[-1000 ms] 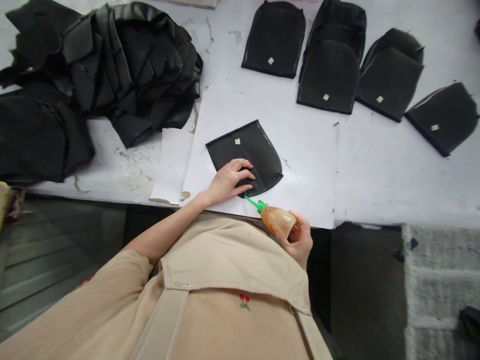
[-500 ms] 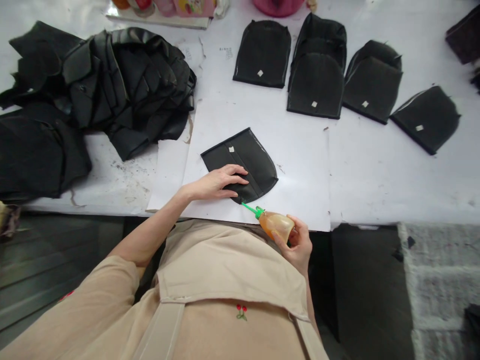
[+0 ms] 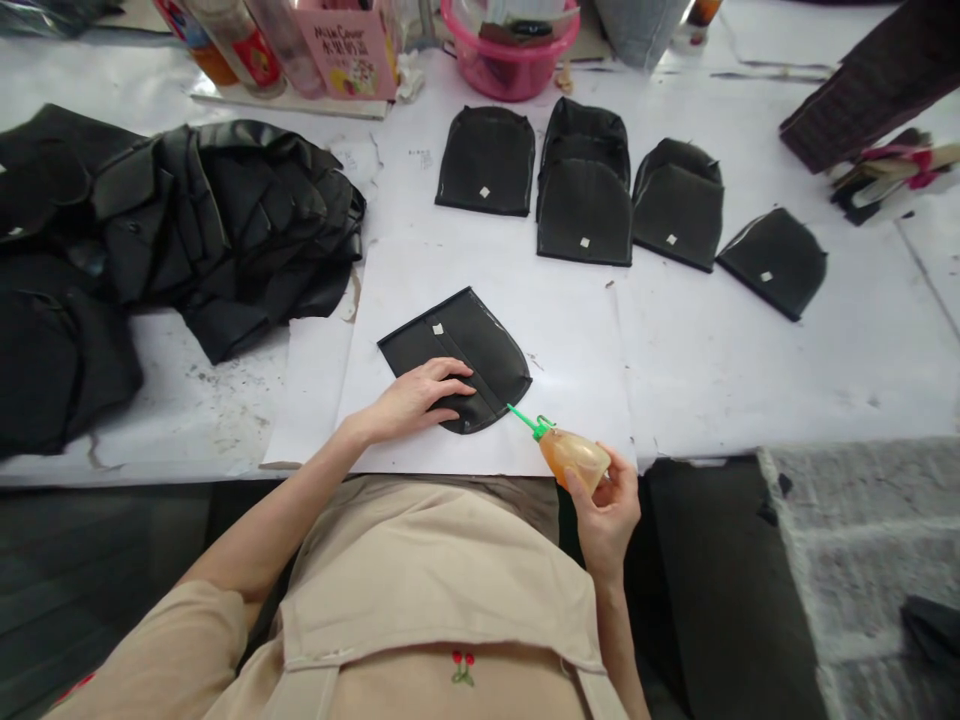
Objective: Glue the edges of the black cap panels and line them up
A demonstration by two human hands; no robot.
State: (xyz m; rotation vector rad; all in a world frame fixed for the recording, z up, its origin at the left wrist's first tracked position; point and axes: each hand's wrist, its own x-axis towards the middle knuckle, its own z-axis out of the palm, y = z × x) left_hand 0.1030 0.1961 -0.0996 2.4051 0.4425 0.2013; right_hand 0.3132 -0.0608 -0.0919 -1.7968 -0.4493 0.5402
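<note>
A black leather-like piece [image 3: 491, 350], one end rounded and a small pale square near its straight edge, lies at a slant on white paper. Across its lower left part rests my left hand [image 3: 424, 398], flat with fingers spread. My right hand [image 3: 609, 500] grips a squeeze bottle [image 3: 574, 455] of amber liquid with a long green nozzle. The nozzle tip sits at the lower curved edge of the piece; whether it touches cannot be told.
A heap of black pieces [image 3: 225, 220] covers the left of the table. Several similar finished-looking pieces [image 3: 585, 215] lie in a row behind. Farther back stand a pink basket [image 3: 510, 75], jars [image 3: 251, 55] and a pink box [image 3: 349, 50]. A dark upright object [image 3: 847, 100] is at right.
The bottle's nozzle has moved right along the curved edge, away from the piece's lower corner. My left hand stays on the piece. The view has tilted up, showing more of the table's back.
</note>
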